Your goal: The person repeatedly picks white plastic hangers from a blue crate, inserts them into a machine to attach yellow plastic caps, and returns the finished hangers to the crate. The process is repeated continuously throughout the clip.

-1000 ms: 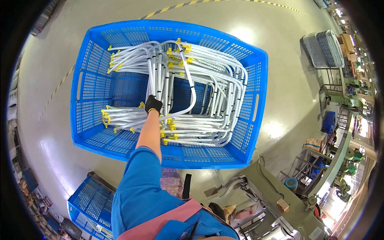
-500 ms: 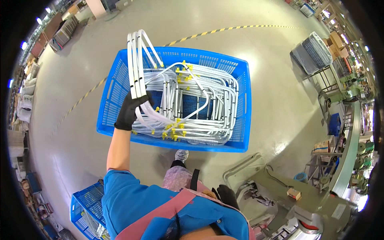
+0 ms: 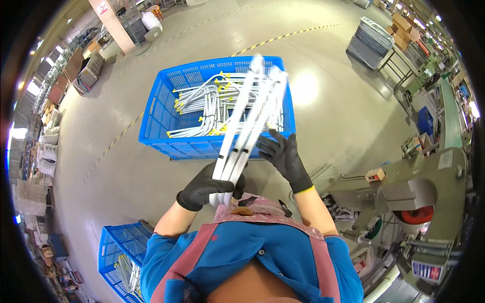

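Three white bent tubes (image 3: 244,129) with black bands are gripped near their lower ends by my left hand (image 3: 212,187), in a black glove. They slant up and away to the right, their far ends blurred by motion. My right hand (image 3: 285,156), also gloved in black, is spread open just right of the tubes, near the front edge of a large blue plastic crate (image 3: 174,146). Inside the crate lie several more white bent tubes (image 3: 212,108) with yellow end pieces, partly hidden behind the held ones. Whether my right fingertips touch the tubes I cannot tell.
A second blue crate (image 3: 113,267) with white tubes stands at the lower left. Right of me is a green-grey machine (image 3: 429,187) with a small orange-and-white box (image 3: 375,174) on it. A striped floor line (image 3: 283,38) runs behind the crate. Grey bins (image 3: 371,43) stand farther right.
My left hand has drawn the tubes out of the crate toward my body. My right hand has risen from beside my waist to beside the tubes, fingers spread. The view has turned.
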`<state>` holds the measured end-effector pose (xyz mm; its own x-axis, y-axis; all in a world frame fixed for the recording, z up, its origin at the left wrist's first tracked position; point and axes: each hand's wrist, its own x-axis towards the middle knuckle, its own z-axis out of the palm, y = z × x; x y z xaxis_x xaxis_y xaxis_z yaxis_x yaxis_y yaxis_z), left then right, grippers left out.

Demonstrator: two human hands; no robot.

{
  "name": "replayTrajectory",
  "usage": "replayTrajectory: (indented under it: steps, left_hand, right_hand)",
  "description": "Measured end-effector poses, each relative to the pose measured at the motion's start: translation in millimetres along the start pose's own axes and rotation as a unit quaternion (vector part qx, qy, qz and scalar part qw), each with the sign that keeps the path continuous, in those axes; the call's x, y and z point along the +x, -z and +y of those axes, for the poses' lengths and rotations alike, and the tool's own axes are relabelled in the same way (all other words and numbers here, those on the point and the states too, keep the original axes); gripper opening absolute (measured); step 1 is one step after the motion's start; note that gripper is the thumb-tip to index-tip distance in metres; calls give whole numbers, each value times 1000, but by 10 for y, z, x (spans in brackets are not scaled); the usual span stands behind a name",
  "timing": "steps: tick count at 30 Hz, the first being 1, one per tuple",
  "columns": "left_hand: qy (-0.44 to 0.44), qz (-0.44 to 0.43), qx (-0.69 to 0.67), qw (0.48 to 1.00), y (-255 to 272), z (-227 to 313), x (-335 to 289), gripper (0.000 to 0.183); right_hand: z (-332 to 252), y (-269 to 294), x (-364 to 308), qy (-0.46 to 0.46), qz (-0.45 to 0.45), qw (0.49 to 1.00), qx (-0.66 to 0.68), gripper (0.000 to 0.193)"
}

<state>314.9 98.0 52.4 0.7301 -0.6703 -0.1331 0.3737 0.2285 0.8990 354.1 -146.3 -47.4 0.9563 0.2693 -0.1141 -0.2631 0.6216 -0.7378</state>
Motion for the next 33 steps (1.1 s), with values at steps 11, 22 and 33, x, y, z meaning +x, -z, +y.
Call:
replayTrajectory:
  steps: [11, 22, 33]
  left_hand:
    - [206, -193, 218, 934, -166, -421, -808, 64]
    - [148, -98, 236, 955, -187, -1012, -2562, 56]
    - [203, -170, 418, 869, 140, -1261, -3533, 53]
  right_hand:
    - [-779, 240, -1081, 217, -33, 931, 292, 81]
    - [321, -161, -1765, 121, 11, 940, 319, 50]
    - [990, -1218, -2399, 141, -34, 947, 286, 60]
